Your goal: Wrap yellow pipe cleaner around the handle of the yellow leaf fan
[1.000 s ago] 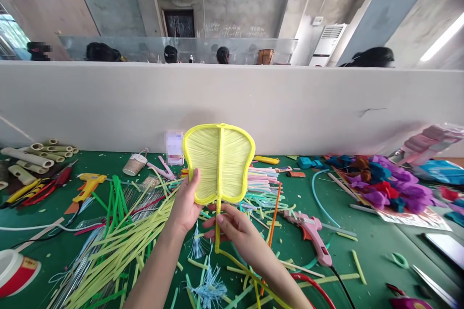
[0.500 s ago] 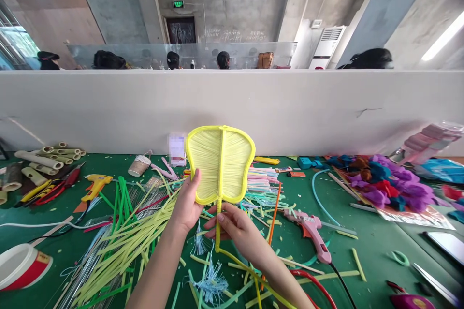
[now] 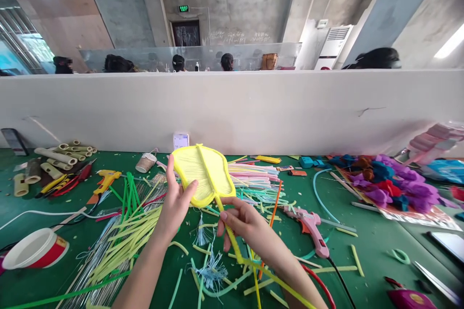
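A yellow hand fan [image 3: 217, 176] with a ribbed, leaf-shaped face tilts to the left above the table. My left hand [image 3: 178, 198] grips its left edge, the thumb laid over the face and the fingers behind. My right hand [image 3: 242, 222] pinches the fan's yellow wrapped handle just below the face. From the handle's lower end a long yellow strip [image 3: 279, 282] trails to the lower right, passing over my right forearm. Beneath the handle, light blue tassels [image 3: 212, 272] lie on the green table.
Yellow-green strips [image 3: 126, 241] and metal wires lie at left, with a yellow glue gun [image 3: 106, 182], pliers [image 3: 72, 181] and a paper cup [image 3: 36, 249]. At right are a pink glue gun [image 3: 311, 231], purple fabric flowers [image 3: 409, 183] and scissors [image 3: 437, 282]. A white partition [image 3: 232, 110] stands behind.
The fan has gone from upright to tilted left and sits slightly lower. Its handle end has swung to the right. Both hands keep hold of it.
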`<control>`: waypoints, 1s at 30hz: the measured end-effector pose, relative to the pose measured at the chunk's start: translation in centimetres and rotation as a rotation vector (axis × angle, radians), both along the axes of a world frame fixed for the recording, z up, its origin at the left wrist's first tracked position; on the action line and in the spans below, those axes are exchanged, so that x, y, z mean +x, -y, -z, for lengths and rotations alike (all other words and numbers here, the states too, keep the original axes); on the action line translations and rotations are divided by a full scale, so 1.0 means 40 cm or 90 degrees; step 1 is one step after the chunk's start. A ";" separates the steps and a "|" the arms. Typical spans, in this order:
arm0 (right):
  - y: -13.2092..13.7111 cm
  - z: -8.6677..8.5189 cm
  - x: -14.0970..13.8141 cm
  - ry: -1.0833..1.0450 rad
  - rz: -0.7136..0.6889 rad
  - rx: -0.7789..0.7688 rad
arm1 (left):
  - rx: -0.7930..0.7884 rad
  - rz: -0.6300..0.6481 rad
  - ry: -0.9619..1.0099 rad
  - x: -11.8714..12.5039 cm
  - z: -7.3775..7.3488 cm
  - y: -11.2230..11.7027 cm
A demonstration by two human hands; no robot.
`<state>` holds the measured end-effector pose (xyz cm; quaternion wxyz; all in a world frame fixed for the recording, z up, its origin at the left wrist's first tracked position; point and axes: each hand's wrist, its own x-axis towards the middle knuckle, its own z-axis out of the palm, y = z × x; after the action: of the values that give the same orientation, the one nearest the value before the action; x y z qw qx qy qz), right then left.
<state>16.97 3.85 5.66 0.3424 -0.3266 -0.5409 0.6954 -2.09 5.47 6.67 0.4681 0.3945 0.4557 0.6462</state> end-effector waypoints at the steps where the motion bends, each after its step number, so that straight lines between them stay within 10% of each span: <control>1: 0.004 -0.012 0.008 -0.006 0.003 -0.006 | 0.008 -0.004 -0.042 -0.009 -0.005 0.014; 14: 0.092 -0.110 0.068 -0.052 0.179 0.146 | -0.144 0.320 -0.430 -0.057 -0.049 0.204; 23: 0.101 -0.095 -0.019 0.087 0.120 0.173 | 0.194 0.062 -0.361 0.031 -0.135 0.180; 30: 0.114 -0.126 -0.002 0.036 0.218 0.212 | 0.185 0.013 -0.273 0.079 -0.103 0.144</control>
<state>16.88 -0.73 10.72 0.4888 -0.3720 -0.5944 0.5191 1.08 -0.30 10.78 0.3059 0.5902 0.4426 0.6018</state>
